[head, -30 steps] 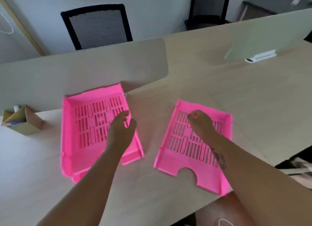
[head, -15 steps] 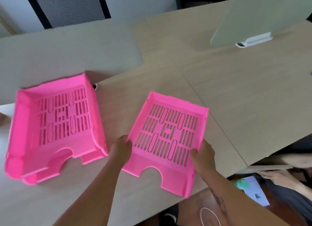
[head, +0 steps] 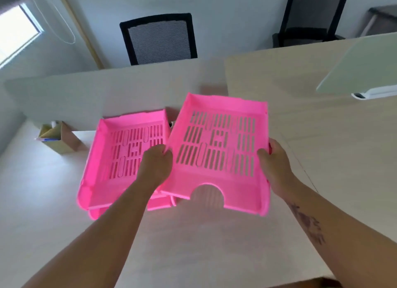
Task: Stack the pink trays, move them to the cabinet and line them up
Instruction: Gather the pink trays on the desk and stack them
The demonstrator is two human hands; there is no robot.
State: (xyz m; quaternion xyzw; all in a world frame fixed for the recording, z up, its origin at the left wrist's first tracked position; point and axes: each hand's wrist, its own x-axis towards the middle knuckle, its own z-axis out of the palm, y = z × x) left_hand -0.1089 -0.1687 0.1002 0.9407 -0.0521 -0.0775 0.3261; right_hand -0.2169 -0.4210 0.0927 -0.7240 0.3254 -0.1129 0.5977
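I hold one pink slotted tray (head: 217, 186) in the air above the desk, tilted slightly, its notched front edge toward me. My left hand (head: 155, 164) grips its left wall and my right hand (head: 274, 163) grips its right wall. To the left, a stack of pink trays (head: 97, 169) rests on the desk; the held tray overlaps the stack's right side and hides that edge. A second tray's front lip shows beneath the top one of the stack.
A small cardboard box (head: 59, 138) with pens stands at the left by the grey desk divider (head: 86, 96). Another divider panel (head: 363, 70) on a white foot stands at the right. Two black mesh chairs (head: 160, 39) are behind the desk.
Both hands closed on the right tray's sides and lifted it off the desk, carrying it left until it overlaps the stack. The view tilted up.
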